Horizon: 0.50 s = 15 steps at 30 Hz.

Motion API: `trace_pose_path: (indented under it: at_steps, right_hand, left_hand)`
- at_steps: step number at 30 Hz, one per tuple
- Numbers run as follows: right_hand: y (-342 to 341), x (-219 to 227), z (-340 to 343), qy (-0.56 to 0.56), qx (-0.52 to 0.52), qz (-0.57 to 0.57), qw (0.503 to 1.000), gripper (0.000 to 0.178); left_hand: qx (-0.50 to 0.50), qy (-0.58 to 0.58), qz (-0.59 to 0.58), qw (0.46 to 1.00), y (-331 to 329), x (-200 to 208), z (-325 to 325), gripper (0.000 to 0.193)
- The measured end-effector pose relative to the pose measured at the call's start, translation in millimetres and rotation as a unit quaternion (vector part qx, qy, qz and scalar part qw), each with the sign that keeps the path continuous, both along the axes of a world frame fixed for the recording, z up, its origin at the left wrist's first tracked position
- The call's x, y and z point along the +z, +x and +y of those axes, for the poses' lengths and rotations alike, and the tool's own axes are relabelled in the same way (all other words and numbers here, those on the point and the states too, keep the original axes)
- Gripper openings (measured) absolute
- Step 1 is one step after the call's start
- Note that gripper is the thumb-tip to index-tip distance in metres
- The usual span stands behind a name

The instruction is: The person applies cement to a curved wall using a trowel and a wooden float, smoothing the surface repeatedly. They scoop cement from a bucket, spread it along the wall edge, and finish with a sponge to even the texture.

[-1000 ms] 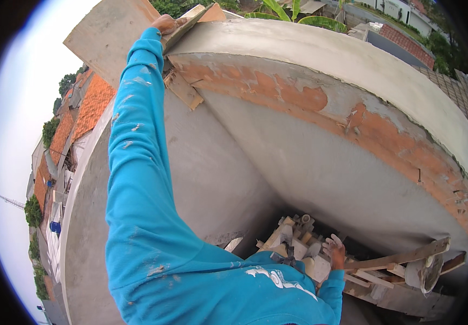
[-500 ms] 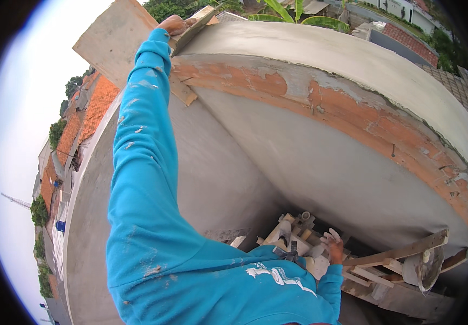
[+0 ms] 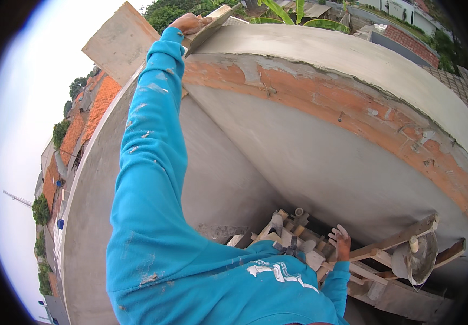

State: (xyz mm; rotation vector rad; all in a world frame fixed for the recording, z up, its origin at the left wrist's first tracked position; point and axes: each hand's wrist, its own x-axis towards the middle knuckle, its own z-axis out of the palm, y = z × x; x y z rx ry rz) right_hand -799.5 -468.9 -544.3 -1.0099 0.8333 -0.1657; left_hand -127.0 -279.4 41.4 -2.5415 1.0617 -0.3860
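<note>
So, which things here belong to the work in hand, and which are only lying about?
Seemingly in the work:
- small board, held by the left hand
- wall top, beside it

Seemingly lying about, or background:
- planks, near the right hand
- banana plant

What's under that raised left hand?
Under the left hand is a flat, greyish board, by the pale wall top. The palm and whatever the board covers are hidden.

No words or numbers can be read. A white printed design (image 3: 283,275) lies across the front of the blue sweatshirt (image 3: 212,298), near five o'clock from the middle of the view; small marks along its upper edge are too tiny to make out.
</note>
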Motion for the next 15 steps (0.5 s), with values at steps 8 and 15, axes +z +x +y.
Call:
trace_pose_path:
  at_steps: [8,15]
  right_hand:
    - [2.0,-1.9,-11.5,0.001,0.055,-0.013,0.998,0.053]
    - [25.6,-5.8,-12.5,0.014,0.093,-0.046,0.995,0.049]
  left_hand:
    - [0.049,-0.138,0.048,0.988,-29.8,-16.3,-45.2,0.082]
    - [0.037,-0.177,0.077,0.981,-142.4,-6.1,-93.6,0.064]
